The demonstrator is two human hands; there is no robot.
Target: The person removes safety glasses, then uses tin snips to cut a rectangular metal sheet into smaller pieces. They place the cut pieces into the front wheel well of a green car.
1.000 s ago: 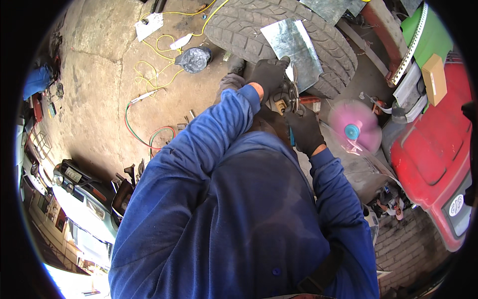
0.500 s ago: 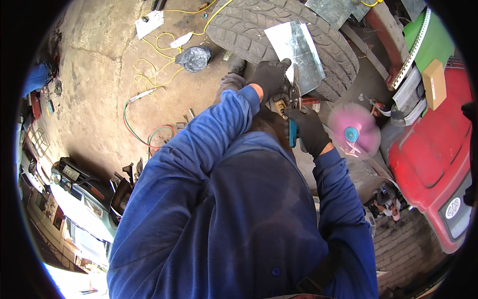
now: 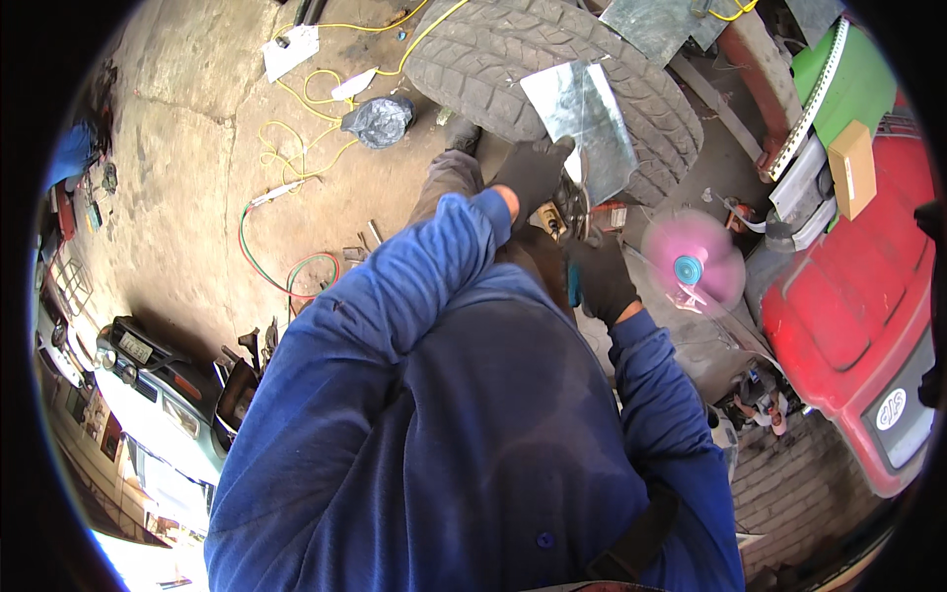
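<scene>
My left hand, in a black glove, is closed at the near left edge of a grey metal sheet; its thumb lies along that edge. The sheet tilts in front of a big tyre. My right hand, also gloved, is closed around a teal-bodied hand tool, mostly hidden by the fingers, so its kind cannot be told. Between the hands, a dark metal piece meets the sheet's lower edge. A small yellowish part sits beside it.
To the right a pink fan spins. Beyond it lie a red vehicle panel and a cardboard box. On the left floor are a yellow cord, a black plastic bag and a red-green hose.
The metal sheet and my left hand have come slightly nearer to my body. My right hand has shifted a little down and left, and the teal tool shows less.
</scene>
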